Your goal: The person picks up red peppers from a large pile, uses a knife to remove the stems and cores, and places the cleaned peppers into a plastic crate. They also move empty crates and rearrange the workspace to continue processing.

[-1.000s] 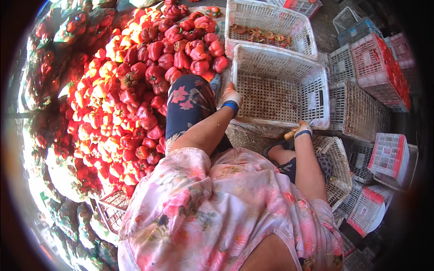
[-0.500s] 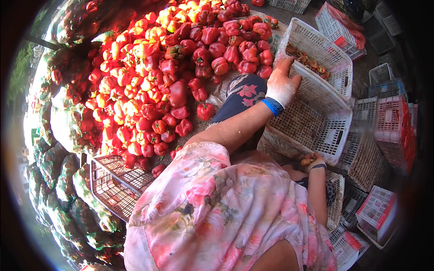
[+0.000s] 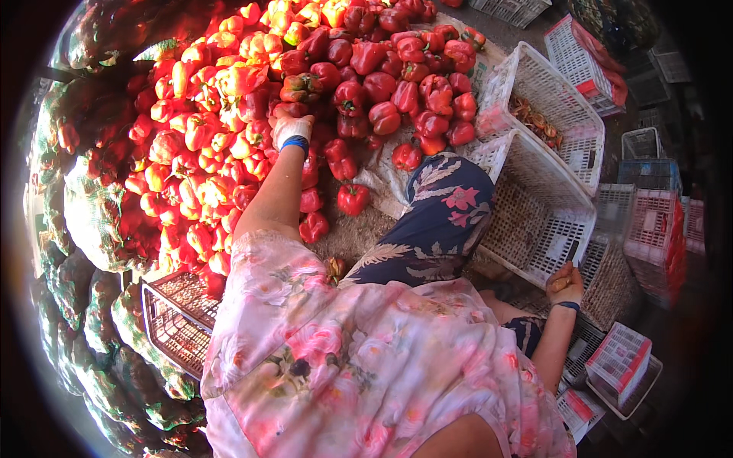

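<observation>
My left hand [image 3: 293,131], in a white glove with bare fingertips and a blue wristband, reaches into the big heap of red bell peppers [image 3: 366,57]. Its foreshortened fingers touch peppers beside a red-green bell pepper [image 3: 301,87]; whether they grip one I cannot tell. My right hand [image 3: 563,285], with a dark wristband, is closed near the lower right corner of a white plastic crate [image 3: 540,206]. A thin, pale tip shows above its fingers, too small to name. Dried-looking scraps [image 3: 537,122] lie in the second white crate [image 3: 561,88] behind.
Stuffed net sacks [image 3: 95,206] line the left side. A brown crate [image 3: 179,309] stands by the heap's near edge. Stacked crates [image 3: 653,229] and a pink-and-white crate [image 3: 620,359] are at the right. My bent knee [image 3: 450,198] lies between the heap and the white crates.
My left hand has swung from above the white crates over to the pepper heap on the left. My right hand has moved slightly right and out from the crate's near edge.
</observation>
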`<action>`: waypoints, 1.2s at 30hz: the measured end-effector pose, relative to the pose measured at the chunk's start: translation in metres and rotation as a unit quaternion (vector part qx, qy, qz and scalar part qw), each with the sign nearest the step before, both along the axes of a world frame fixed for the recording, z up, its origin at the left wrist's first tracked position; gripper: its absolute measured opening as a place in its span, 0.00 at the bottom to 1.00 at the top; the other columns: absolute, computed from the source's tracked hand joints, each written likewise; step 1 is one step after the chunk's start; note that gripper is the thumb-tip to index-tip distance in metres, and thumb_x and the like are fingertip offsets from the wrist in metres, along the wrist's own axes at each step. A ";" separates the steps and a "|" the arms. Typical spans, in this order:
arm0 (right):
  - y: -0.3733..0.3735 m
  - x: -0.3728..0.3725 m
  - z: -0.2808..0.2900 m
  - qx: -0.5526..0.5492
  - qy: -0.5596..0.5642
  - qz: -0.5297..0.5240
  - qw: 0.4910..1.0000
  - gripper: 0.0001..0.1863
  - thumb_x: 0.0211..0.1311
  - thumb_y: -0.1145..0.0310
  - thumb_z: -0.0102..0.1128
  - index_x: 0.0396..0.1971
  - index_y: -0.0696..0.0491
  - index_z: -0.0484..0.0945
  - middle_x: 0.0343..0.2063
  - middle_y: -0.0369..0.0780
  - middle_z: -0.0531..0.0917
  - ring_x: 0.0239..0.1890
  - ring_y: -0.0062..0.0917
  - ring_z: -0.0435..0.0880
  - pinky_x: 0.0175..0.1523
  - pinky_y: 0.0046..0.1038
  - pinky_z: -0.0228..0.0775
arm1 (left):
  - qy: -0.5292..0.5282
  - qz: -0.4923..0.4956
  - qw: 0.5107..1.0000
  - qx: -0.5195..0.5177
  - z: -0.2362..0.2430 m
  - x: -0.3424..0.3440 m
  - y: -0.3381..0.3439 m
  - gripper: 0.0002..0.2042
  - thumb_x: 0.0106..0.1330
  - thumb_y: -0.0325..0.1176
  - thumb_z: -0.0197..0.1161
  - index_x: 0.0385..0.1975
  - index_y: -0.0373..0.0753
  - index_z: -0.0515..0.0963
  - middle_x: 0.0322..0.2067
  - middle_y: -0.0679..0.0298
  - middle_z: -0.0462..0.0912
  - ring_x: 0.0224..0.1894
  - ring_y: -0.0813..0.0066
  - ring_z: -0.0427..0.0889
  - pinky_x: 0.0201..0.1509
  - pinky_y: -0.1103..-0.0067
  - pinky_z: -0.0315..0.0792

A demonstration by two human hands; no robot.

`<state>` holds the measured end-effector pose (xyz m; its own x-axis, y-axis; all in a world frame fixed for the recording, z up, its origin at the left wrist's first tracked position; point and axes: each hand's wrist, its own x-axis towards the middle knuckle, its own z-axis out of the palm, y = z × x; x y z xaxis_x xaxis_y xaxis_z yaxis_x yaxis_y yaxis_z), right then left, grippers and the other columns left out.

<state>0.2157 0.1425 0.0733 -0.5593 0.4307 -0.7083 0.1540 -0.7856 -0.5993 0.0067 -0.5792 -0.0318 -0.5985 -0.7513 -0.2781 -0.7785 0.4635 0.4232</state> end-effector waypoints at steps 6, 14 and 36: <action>-0.054 -0.014 0.001 0.067 -0.084 0.039 0.993 0.09 0.68 0.59 0.54 0.36 0.47 0.80 0.23 0.30 0.80 0.21 0.21 0.77 0.25 0.26 0.72 | -0.050 0.003 0.999 0.019 -0.024 -0.030 -0.029 0.46 0.45 0.52 0.70 0.68 0.51 0.59 0.63 0.50 0.66 0.64 0.48 0.71 0.64 0.59 0.69; -0.119 -0.069 0.036 0.248 -0.093 0.156 0.952 0.16 0.64 0.59 0.61 0.50 0.47 0.77 0.25 0.30 0.77 0.21 0.19 0.74 0.25 0.28 0.70 | 0.196 0.132 0.834 0.498 -0.017 -0.057 -0.024 0.19 0.56 0.42 0.67 0.47 0.44 0.79 0.39 0.63 0.83 0.39 0.66 0.83 0.43 0.72 0.79; -0.023 -0.106 0.052 0.764 0.114 0.266 0.576 0.16 0.61 0.61 0.64 0.20 0.54 0.73 0.21 0.45 0.77 0.26 0.44 0.79 0.31 0.37 0.71 | 0.042 -0.346 0.605 0.716 0.169 -0.039 0.525 0.13 0.62 0.38 0.62 0.38 0.34 0.80 0.35 0.62 0.83 0.35 0.73 0.81 0.44 0.77 0.76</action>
